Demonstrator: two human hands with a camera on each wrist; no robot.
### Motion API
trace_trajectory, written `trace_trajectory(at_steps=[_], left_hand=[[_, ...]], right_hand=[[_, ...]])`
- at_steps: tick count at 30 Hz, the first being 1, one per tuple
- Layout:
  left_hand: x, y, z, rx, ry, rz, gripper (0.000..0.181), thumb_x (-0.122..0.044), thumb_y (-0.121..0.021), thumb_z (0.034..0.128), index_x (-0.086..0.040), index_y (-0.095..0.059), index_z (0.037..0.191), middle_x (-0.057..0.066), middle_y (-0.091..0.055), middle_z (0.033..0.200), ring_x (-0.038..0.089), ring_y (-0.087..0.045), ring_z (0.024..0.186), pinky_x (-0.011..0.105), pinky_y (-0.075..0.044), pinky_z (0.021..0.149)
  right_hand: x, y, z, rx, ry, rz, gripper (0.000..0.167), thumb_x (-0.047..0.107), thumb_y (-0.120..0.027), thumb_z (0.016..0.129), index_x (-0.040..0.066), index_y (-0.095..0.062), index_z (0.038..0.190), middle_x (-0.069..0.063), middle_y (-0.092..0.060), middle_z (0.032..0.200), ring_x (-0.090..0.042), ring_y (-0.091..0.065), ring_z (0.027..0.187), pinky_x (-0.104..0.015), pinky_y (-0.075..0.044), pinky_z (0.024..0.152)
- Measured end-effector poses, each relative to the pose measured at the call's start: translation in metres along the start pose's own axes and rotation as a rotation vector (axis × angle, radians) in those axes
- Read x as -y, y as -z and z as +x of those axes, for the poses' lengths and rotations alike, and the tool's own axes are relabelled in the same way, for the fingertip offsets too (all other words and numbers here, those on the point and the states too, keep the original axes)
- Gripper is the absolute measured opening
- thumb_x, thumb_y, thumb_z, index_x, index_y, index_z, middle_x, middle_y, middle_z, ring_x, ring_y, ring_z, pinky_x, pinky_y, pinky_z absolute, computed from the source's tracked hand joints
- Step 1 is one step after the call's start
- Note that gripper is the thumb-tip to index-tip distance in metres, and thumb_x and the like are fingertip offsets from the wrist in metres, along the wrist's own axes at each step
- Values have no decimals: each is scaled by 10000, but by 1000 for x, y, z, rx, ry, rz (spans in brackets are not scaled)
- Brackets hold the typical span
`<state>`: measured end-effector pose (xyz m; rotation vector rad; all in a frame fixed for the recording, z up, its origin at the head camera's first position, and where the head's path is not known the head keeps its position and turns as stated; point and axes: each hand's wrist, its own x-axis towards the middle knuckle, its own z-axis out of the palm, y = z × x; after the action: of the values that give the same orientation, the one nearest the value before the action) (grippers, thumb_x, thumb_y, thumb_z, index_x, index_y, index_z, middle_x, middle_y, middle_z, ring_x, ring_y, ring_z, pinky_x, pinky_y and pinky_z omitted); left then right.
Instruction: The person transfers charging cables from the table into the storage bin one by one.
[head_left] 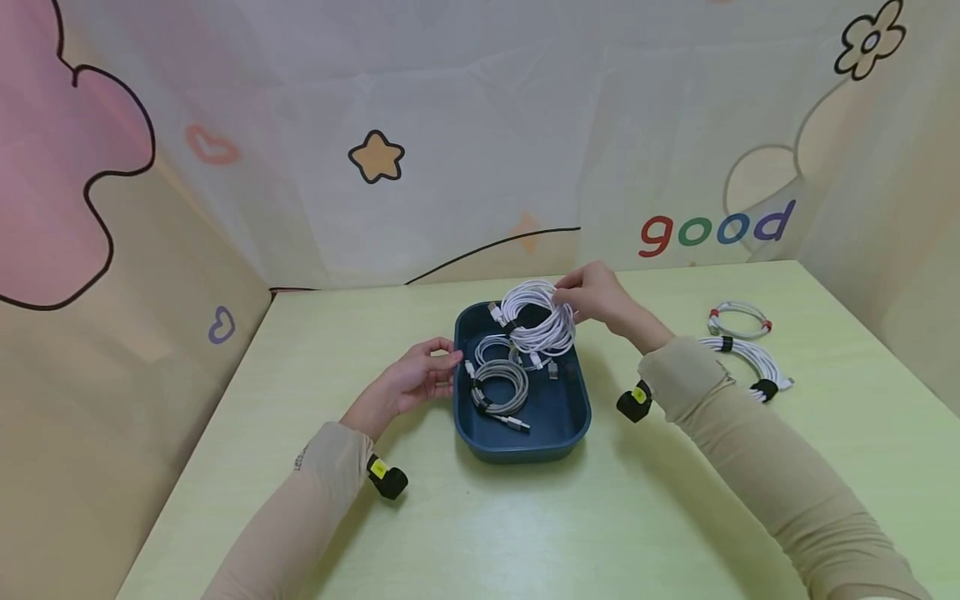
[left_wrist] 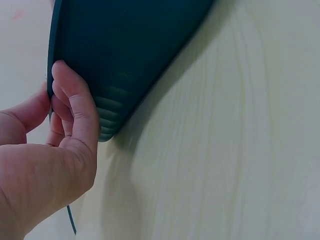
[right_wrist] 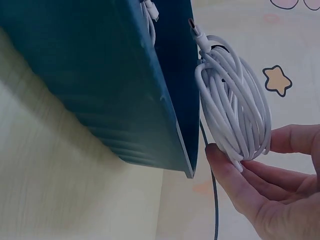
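Note:
My right hand [head_left: 597,296] pinches a thick coil of white cable [head_left: 551,333] and holds it over the far end of a dark blue plastic bin [head_left: 555,425]. In the right wrist view, the coiled cable [right_wrist: 240,105] hangs beside the rim, a connector at its top. My left hand [head_left: 415,375] grips the bin's left rim, thumb on the edge and fingers against the outer wall, as the left wrist view of the hand [left_wrist: 65,135] shows. Inside the bin lie a grey coiled cable [head_left: 519,400] and a thinner white coil [head_left: 486,343], partly hidden by the held one.
On the table [head_left: 360,533] to the right lie a small white cable loop [head_left: 718,313] with red ties and a white cable bundle [head_left: 757,360] with black straps, partly behind my right sleeve. A printed curtain [head_left: 465,125] stands behind the table's far edge.

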<state>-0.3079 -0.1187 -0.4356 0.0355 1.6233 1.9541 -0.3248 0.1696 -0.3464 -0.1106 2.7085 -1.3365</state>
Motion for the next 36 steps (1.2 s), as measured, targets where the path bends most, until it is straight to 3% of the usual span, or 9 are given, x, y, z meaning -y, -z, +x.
trace_trajectory(at_steps=[6, 9, 13, 26, 36], left_hand=[[0, -2, 0, 4, 1, -4, 77, -98, -519, 990, -159, -485, 955, -29, -588, 738, 109, -532, 604, 245, -515, 590], [0, -2, -1, 10, -5, -9, 77, -101, -523, 988, -160, -487, 955, -27, -588, 746, 107, -537, 607, 246, -518, 590], [0, -1, 0, 4, -7, -18, 78, -99, -529, 985, -156, -485, 954, -17, -593, 752, 101, -549, 600, 248, -521, 586], [1, 1, 2, -11, -6, -14, 73, -98, -523, 988, -152, -485, 958, -17, -618, 772, 98, -571, 607, 260, -532, 599], [1, 0, 3, 0, -4, -16, 77, -99, -533, 984, -151, -479, 967, -20, -626, 771, 99, -574, 607, 259, -538, 600]], right_hand=[[3, -8, -2, 26, 49, -56, 343, 159, -585, 952, -61, -611, 1214, -247, -629, 1198, -329, -639, 1010, -408, -558, 875], [7, -7, -4, -16, 111, -121, 347, 178, -573, 965, -56, -606, 1219, -246, -631, 1220, -351, -630, 1098, -443, -523, 943], [8, 2, -9, -90, 161, -163, 327, 173, -559, 971, -43, -616, 1208, -239, -651, 1182, -358, -639, 1051, -454, -528, 912], [-35, 60, -37, -207, 116, -190, 302, 158, -567, 961, -47, -626, 1174, -269, -667, 1104, -301, -666, 870, -304, -564, 749], [-78, 100, -57, -272, 34, -300, 353, 189, -548, 974, -81, -587, 1198, -314, -612, 1172, -430, -605, 1027, -513, -524, 869]])
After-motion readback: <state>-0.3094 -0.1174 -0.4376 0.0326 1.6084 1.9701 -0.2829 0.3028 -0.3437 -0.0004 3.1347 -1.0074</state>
